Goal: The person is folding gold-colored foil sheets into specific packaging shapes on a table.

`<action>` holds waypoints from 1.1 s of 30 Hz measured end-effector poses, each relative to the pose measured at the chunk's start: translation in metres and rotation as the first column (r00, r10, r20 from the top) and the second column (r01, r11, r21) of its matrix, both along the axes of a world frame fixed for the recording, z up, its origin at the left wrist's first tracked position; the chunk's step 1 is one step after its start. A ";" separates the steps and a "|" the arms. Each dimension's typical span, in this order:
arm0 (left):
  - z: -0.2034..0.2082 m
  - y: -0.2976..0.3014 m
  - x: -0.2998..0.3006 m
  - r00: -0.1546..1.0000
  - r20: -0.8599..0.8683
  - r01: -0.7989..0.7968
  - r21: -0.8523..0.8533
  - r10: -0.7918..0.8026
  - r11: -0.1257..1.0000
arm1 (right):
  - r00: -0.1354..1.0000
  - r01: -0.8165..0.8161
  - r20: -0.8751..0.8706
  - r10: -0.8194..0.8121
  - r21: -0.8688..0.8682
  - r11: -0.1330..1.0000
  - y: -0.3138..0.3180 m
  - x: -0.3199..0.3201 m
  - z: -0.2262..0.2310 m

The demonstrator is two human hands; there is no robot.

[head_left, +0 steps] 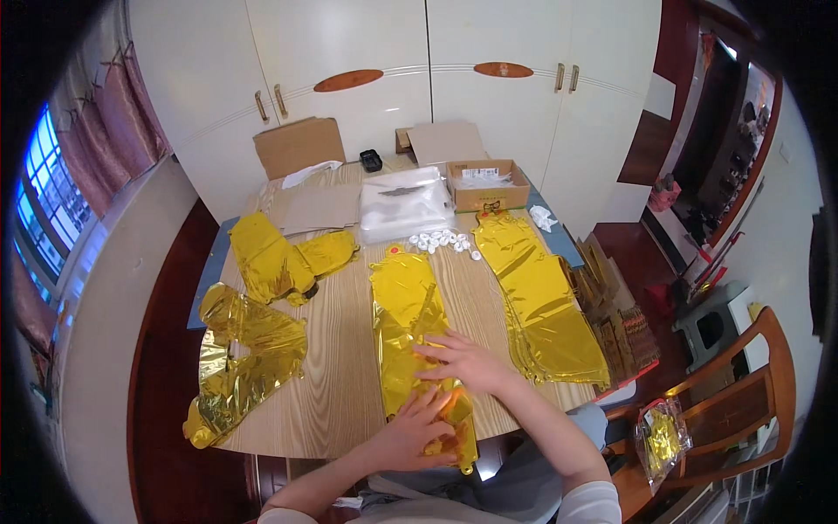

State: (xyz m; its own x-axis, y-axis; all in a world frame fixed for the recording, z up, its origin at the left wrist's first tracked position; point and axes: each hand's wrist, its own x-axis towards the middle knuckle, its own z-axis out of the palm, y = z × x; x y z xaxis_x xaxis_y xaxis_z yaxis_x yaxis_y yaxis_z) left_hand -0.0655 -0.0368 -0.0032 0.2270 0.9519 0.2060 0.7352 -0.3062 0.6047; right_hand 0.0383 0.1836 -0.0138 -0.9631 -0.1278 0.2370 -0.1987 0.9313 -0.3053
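Middle gold foil sheet spans to the near edge of the table, right hand spread loosely on it, left hand's grip unclear; probably flattening or folding, next needing even pressure.

A room that appears to be part of a home: white cupboards with metal handles and brown oval panels span the far wall, pinkish curtains hang by a barred window at left, and a wooden chair stands on a dark reddish floor at right, near a doorway. A wood-grain table carrying a cardboard box and a stack of clear plastic bags gives the domestic room a touch of the workshop
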 end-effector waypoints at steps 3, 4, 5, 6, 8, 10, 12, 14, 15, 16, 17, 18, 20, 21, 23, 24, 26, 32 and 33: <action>0.017 0.006 -0.024 0.997 0.006 0.082 -0.021 -0.082 0.996 | 1.000 -0.012 0.006 0.013 -0.009 1.000 0.001 -0.001 -0.004; 0.022 0.008 -0.037 0.994 0.000 0.105 -0.028 -0.106 0.994 | 1.000 -0.015 0.010 0.015 -0.006 1.000 0.002 0.000 -0.005; 0.026 0.014 -0.051 0.999 0.034 0.017 -0.090 -0.014 0.996 | 1.000 -0.017 0.015 0.017 -0.004 1.000 0.003 0.000 -0.007; 0.026 0.019 -0.065 0.995 0.062 -0.069 -0.155 0.079 0.986 | 1.000 -0.019 0.019 0.019 -0.002 1.000 0.004 0.000 -0.009; 0.017 0.028 -0.100 0.970 -0.168 -0.197 -0.132 0.174 0.971 | 1.000 -0.026 0.016 0.026 -0.022 0.999 0.004 -0.001 -0.012; 0.004 0.038 -0.119 0.926 -0.325 -0.238 -0.100 0.194 0.966 | 1.000 -0.026 0.011 0.027 -0.040 0.999 0.006 -0.002 -0.015; -0.001 0.043 -0.125 0.898 -0.414 -0.204 -0.092 0.149 0.975 | 1.000 -0.028 0.003 0.028 -0.066 0.997 0.005 -0.002 -0.016; -0.002 0.047 -0.125 0.871 -0.477 -0.192 -0.105 0.120 0.976 | 1.000 -0.023 0.019 0.024 -0.077 0.997 0.005 -0.002 -0.012; -0.002 0.049 -0.124 0.855 -0.507 -0.187 -0.111 0.106 0.976 | 0.999 -0.021 0.027 0.024 -0.083 0.996 0.004 -0.001 -0.009; -0.002 0.050 -0.123 0.853 -0.510 -0.190 -0.112 0.108 0.975 | 1.000 -0.021 0.019 0.023 -0.095 0.995 0.004 -0.001 -0.009; -0.002 0.051 -0.122 0.851 -0.513 -0.194 -0.112 0.110 0.975 | 1.000 -0.021 0.011 0.022 -0.106 0.994 0.004 0.000 -0.009; -0.003 0.053 -0.122 0.849 -0.516 -0.196 -0.113 0.111 0.974 | 1.000 -0.019 0.003 0.020 -0.118 0.993 0.003 0.000 -0.010; -0.008 0.055 -0.123 0.839 -0.530 -0.214 -0.110 0.124 0.971 | 1.000 -0.014 0.006 0.015 -0.127 0.992 0.004 0.000 -0.009; -0.009 0.056 -0.123 0.833 -0.537 -0.223 -0.110 0.131 0.969 | 1.000 -0.012 0.007 0.013 -0.133 0.991 0.003 0.000 -0.009; -0.008 0.058 -0.123 0.807 -0.574 -0.260 -0.139 0.137 0.956 | 1.000 -0.009 0.006 0.010 -0.140 0.990 0.003 0.000 -0.010; -0.007 0.060 -0.123 0.794 -0.591 -0.279 -0.151 0.140 0.948 | 1.000 -0.008 0.007 0.009 -0.142 0.990 0.003 0.000 -0.011; -0.006 0.065 -0.125 0.768 -0.621 -0.320 -0.164 0.155 0.933 | 1.000 -0.005 0.003 0.005 -0.150 0.989 0.003 0.000 -0.013; -0.005 0.078 -0.144 0.748 -0.628 -0.405 -0.179 0.212 0.897 | 1.000 0.001 0.006 0.000 -0.169 0.986 0.003 -0.001 -0.014; -0.005 0.080 -0.148 0.749 -0.624 -0.418 -0.186 0.222 0.889 | 1.000 0.003 0.010 -0.001 -0.177 0.984 0.003 -0.001 -0.013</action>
State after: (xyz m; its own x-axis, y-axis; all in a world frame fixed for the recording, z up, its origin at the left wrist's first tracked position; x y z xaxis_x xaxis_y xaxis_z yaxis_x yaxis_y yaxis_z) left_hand -0.2138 0.0437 -0.0077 -0.1224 0.9791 -0.1625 0.9895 0.1331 0.0569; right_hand 0.0370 0.1870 -0.0269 -0.9658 -0.0823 0.2459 -0.1926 0.8628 -0.4674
